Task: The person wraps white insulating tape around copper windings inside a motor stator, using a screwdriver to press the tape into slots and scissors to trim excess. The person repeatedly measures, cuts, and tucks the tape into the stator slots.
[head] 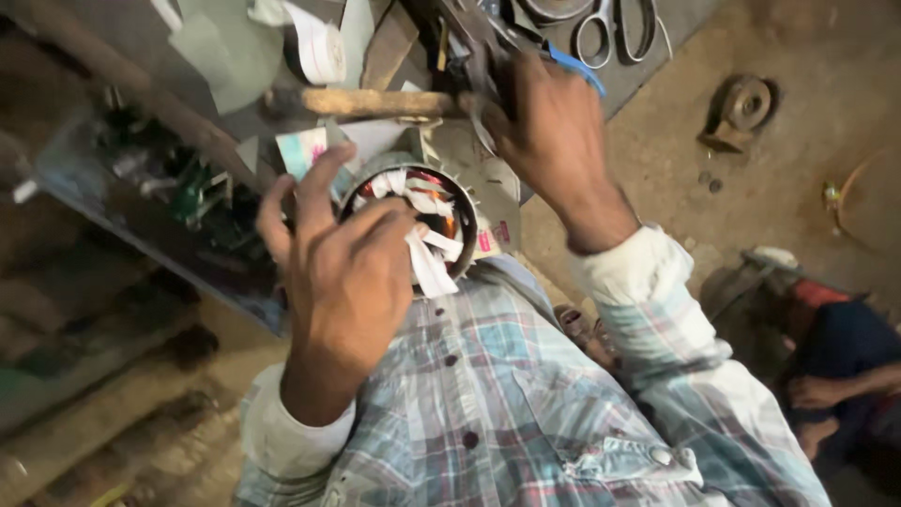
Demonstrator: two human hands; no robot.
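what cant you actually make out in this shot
- Head view: the left hand covers part of the round motor stator.
- What the right hand grips is hidden by the hand itself.
- Scissors are cut off by the top edge.

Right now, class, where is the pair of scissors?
In the head view, the scissors lie at the top edge, right of centre, on the dark work surface, just above the right hand and beside a blue strip.
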